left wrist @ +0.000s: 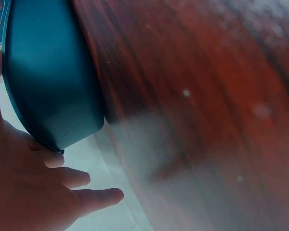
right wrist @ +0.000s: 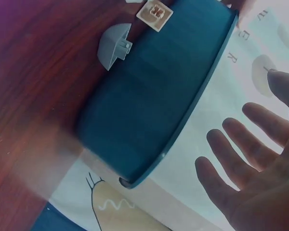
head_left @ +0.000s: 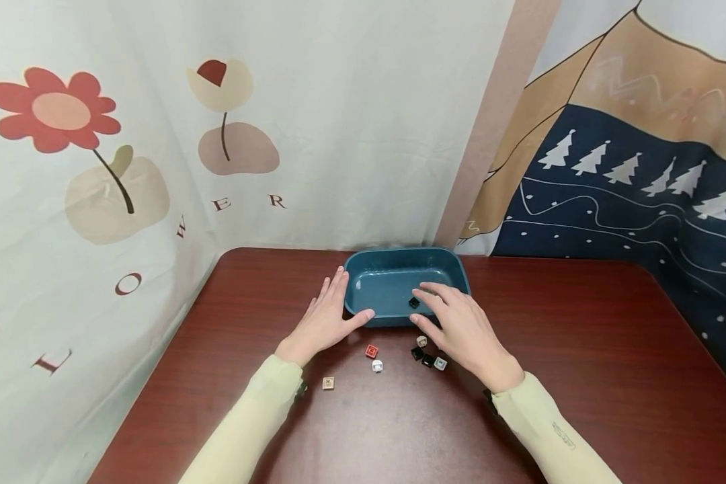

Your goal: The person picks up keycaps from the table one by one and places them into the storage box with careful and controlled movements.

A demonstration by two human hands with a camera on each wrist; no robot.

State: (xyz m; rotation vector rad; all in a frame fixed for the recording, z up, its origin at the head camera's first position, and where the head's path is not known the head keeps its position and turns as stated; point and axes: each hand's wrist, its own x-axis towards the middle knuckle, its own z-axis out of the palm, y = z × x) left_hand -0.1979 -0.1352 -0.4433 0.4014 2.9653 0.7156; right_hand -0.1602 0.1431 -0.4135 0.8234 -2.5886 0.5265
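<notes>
A teal rectangular dish point(head_left: 363, 321) stands at the far side of the table. My left hand point(head_left: 329, 318) is at its left end, fingers straight along the rim and thumb by the front left corner. Over the dish's front right part hovers my right hand point(head_left: 460, 329), fingers spread and relaxed. A black keycap point(head_left: 414, 302) shows inside the dish, near the right fingertips. Just in front lie a beige keycap point(head_left: 421, 341), two black keycaps point(head_left: 417, 353) and a pale grey keycap point(head_left: 439, 364). In the right wrist view the grey keycap point(right wrist: 114, 45) lies on its side.
Left of that group are a red keycap point(head_left: 372, 351), a white keycap point(head_left: 378, 366) and, nearer me, another beige keycap point(head_left: 329, 383). The dark red-brown table point(head_left: 556, 323) ends at a printed cloth point(head_left: 363, 134) behind the dish.
</notes>
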